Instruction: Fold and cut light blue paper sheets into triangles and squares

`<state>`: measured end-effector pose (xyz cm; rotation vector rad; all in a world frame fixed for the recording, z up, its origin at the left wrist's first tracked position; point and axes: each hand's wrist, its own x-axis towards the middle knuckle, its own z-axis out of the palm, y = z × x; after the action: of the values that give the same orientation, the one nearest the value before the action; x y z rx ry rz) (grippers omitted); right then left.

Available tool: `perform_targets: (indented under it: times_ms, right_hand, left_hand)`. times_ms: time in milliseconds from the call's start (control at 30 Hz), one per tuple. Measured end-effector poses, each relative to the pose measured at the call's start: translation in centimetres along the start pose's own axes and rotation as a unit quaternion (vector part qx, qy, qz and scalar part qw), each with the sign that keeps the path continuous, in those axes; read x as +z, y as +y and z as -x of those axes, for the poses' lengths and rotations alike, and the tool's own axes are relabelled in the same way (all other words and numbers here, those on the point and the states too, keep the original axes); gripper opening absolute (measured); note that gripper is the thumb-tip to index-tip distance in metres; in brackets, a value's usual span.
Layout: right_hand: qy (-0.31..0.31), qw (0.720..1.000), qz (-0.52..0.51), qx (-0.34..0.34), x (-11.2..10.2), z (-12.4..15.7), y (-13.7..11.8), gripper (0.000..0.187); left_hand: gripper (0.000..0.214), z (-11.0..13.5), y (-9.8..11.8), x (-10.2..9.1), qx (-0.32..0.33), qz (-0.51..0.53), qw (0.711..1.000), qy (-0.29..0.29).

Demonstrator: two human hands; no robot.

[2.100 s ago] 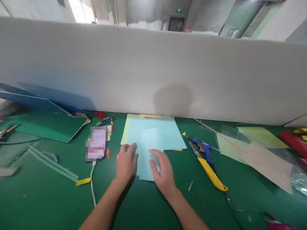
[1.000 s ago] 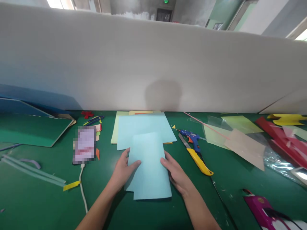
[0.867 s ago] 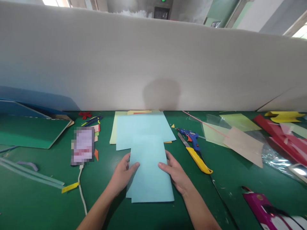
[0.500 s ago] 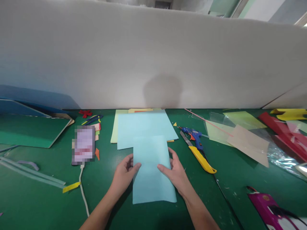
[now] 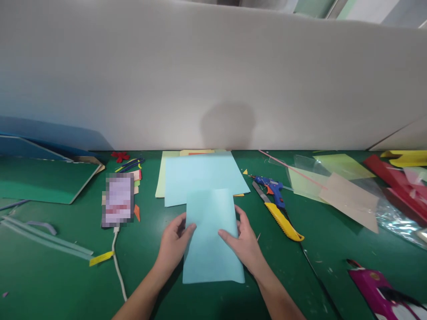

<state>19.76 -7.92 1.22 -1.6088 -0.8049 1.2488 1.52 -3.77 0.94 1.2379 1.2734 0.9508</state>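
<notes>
Between my two hands is a light blue sheet of paper [image 5: 210,249], taller than wide, its lower right corner slightly curled. My left hand [image 5: 175,240] grips its left edge, thumb on top and fingers behind. On the right edge my right hand [image 5: 243,238] has the same hold, thumb on the face and fingertips curled round the side. The sheet's top overlaps a larger light blue sheet [image 5: 203,173], which lies on a stack with pale green paper [image 5: 160,182] and some orange showing at its edges.
Right of the paper lie a blue glue gun [image 5: 271,189] and a yellow-handled knife [image 5: 283,222]. A phone-like device [image 5: 117,200] with a white cable [image 5: 116,262] sits left. Coloured sheets [image 5: 350,200] are at right, a magenta device [image 5: 373,284] front right, a green board [image 5: 40,182] far left.
The view has shifted slightly, so everything on the table sits a little further right. Both hands keep their hold on the paper, which is almost unmoved between them.
</notes>
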Motion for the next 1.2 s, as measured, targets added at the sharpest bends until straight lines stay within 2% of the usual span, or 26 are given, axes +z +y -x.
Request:
perform_targets:
  times_ms: [133, 300, 367, 433, 500, 533, 600, 633, 733, 800, 933, 1033, 1200]
  right_hand:
    - [-0.004, 1.000, -0.005, -0.007, -0.1, -0.1, 0.3, 0.094]
    - [-0.007, 1.000, -0.007, -0.014, 0.1, 0.2, 0.8, 0.092]
    - [-0.017, 1.000, -0.008, -0.026, 0.0, 0.2, 1.0, 0.091]
    - [-0.029, 0.998, -0.012, -0.051, -0.4, -0.1, 1.0, 0.084]
    - [-0.021, 0.995, 0.016, -0.095, -1.0, -1.0, 0.7, 0.066]
    - [0.008, 0.990, 0.061, -0.128, -1.5, -1.6, 0.3, 0.056]
    - [0.057, 0.957, 0.192, -0.209, -2.2, -3.1, -0.5, 0.038]
    - [0.073, 0.927, 0.265, -0.255, -2.4, -3.9, -0.9, 0.030]
    - [0.061, 0.845, 0.405, -0.345, -2.3, -6.0, -2.0, 0.025]
    - [0.046, 0.834, 0.420, -0.356, -1.7, -7.0, -2.4, 0.024]
    - [0.027, 0.829, 0.421, -0.366, -0.1, -8.0, -2.5, 0.026]
    - [0.029, 0.838, 0.407, -0.363, 0.5, -8.3, -2.5, 0.027]
    - [0.030, 0.866, 0.361, -0.345, -0.1, -7.6, -2.4, 0.022]
  left_hand:
    - [0.042, -0.1, -0.3, 0.1, -0.005, 0.007, 1.000, -0.007]
    - [0.062, -0.1, -0.8, 0.0, 0.023, -0.012, 0.999, 0.032]
    - [0.056, 0.0, -0.9, -0.2, 0.043, -0.048, 0.997, 0.035]
    - [0.039, 0.0, -0.8, -0.4, 0.070, -0.088, 0.993, 0.026]
    - [0.030, -0.1, -0.7, -0.6, 0.091, -0.109, 0.990, 0.021]
    - [0.029, -0.1, -0.8, -0.6, 0.096, -0.111, 0.989, 0.026]
    - [0.028, -0.1, -0.9, -0.7, 0.100, -0.108, 0.988, 0.043]
    - [0.028, -0.1, -0.9, -0.7, 0.103, -0.105, 0.988, 0.048]
    - [0.025, -0.2, -1.0, -0.6, 0.109, -0.109, 0.987, 0.054]
    - [0.024, -0.1, -0.8, -0.6, 0.114, -0.119, 0.985, 0.059]
    - [0.025, 0.0, -0.6, -0.7, 0.114, -0.132, 0.983, 0.048]
    - [0.029, 0.1, -0.6, -0.6, 0.101, -0.147, 0.983, 0.036]
    - [0.033, 0.3, -0.8, -0.5, 0.097, -0.168, 0.980, 0.035]
